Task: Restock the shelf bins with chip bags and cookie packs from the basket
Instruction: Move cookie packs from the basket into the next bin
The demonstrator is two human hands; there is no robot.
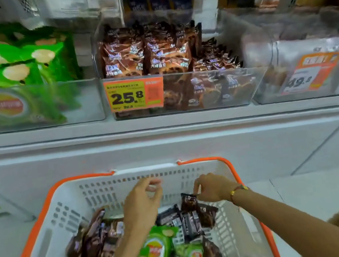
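Seen from above: white basket (48, 240) with orange rim, low in front of a white shelf (163, 127). Inside, a loose heap of brown cookie packs (90, 237), darker packs (180, 219) near the middle, green chip bags (158, 248) toward the near side.

Left hand (141, 203) over the basket's middle, fingers loosely curled, thumb and forefinger close together near the far wall, holding nothing visible. Right hand (210, 188), bracelet (238, 189) at the wrist, pinching the top edge of one small dark cookie pack (188, 202), lifted slightly above the heap; blurred, so grip seen only roughly.

On the shelf, three clear bins side by side. Left bin (87, 102): piled with green chip bags (6, 66). Middle bin (226, 95): brown cookie packs (146, 53) standing upright at left, smaller ones tumbled at right, orange price tag (135, 94) reading 25.8 on its front. Right bin (285, 44): contents blurred, another orange tag (310, 73) on its front.
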